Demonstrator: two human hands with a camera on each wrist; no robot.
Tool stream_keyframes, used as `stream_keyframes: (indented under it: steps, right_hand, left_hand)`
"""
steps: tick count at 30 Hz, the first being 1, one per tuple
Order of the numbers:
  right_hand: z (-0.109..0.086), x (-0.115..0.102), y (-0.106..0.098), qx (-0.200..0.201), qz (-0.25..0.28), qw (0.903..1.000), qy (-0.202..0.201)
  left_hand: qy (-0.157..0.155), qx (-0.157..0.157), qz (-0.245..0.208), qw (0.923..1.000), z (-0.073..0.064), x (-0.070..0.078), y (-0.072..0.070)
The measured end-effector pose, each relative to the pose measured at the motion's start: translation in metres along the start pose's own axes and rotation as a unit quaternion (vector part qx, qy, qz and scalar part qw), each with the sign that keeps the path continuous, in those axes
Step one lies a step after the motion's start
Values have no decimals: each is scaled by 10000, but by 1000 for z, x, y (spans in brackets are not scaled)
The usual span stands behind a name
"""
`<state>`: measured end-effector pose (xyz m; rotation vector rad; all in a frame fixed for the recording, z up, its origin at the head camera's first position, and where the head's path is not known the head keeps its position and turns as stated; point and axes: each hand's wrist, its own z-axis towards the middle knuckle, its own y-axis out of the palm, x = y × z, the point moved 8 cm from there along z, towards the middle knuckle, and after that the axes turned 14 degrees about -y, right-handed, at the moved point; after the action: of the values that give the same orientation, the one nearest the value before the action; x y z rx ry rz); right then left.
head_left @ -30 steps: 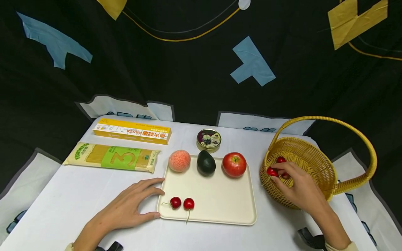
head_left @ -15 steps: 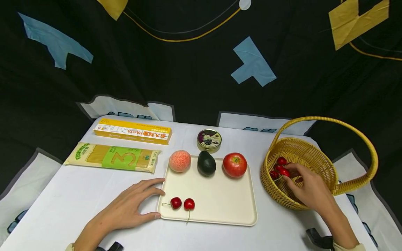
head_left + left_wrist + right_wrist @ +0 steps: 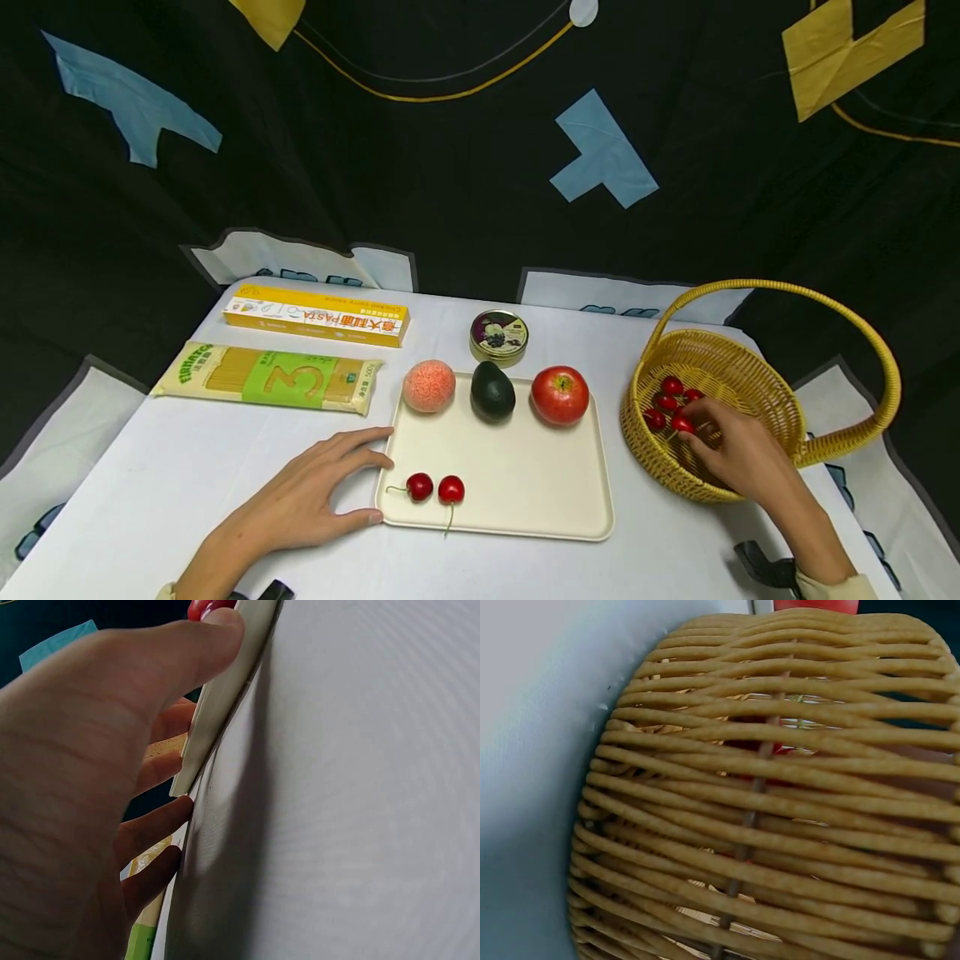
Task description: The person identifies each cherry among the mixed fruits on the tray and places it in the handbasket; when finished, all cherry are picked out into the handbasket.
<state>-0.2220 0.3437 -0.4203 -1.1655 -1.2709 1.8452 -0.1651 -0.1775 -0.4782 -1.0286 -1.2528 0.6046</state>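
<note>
My left hand (image 3: 352, 471) lies flat on the white table, fingers spread against the left edge of a cream tray (image 3: 525, 508). In the left wrist view its thumb (image 3: 150, 660) presses the tray rim (image 3: 225, 697). Two red cherries (image 3: 435, 487) lie on the tray's front left. My right hand (image 3: 693, 421) reaches into a wicker basket (image 3: 757, 392) and pinches one cherry (image 3: 681, 423) among several (image 3: 670, 392). The right wrist view shows only the basket wall (image 3: 765, 825) with red behind the weave.
A peach-coloured fruit (image 3: 428, 385), an avocado (image 3: 492, 390) and a red apple (image 3: 559, 393) line the tray's far edge. A round tin (image 3: 498, 336) stands behind them. A pasta packet (image 3: 270, 377) and a yellow pasta box (image 3: 315, 315) lie at the left.
My right hand has moved from the basket's near rim deeper inside, to the right, among the cherries. The left hand and the tray have not moved.
</note>
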Motion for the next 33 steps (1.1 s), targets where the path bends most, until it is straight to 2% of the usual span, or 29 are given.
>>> stream_keyframes:
  steps: [11,26,33]
  right_hand:
    - [4,9,14,-392,-7,9991,176]
    - [6,9,16,-475,-213,9985,145]
    - [7,5,9,-429,-245,9987,145]
  left_hand:
    - [-18,-15,8,10000,0,-1,1]
    - [-14,-4,-6,10000,0,-1,1]
    - [7,31,28,10000,0,-1,0]
